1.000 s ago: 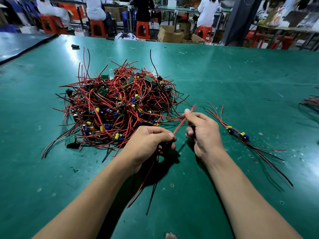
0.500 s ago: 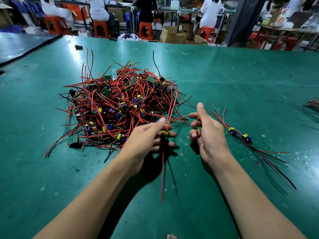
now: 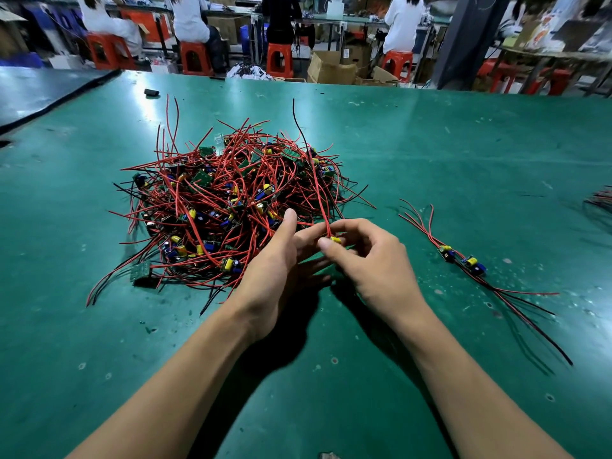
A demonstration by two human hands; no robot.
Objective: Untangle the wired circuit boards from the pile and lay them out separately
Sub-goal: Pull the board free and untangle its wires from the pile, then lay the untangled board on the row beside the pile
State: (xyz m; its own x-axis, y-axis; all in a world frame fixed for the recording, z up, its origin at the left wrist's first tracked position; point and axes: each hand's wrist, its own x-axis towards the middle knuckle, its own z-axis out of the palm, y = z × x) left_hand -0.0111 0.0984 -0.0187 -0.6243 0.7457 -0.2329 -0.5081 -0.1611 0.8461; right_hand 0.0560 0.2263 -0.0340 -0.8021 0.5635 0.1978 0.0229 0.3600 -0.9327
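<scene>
right grip (image 3: 374,263) pinching board (image 3: 335,240), red wires (image 3: 320,197) pointing away upward, left grip (image 3: 275,263) spread

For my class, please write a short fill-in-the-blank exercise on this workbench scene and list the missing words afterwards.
1. The right hand pinches a small board whose capacitor is ____ in colour.
2. A ____ wire runs from that board up into the pile.
3. The laid-out boards lie on the table to the ____ of the pile.

Missing words: yellow; red; right.
</scene>
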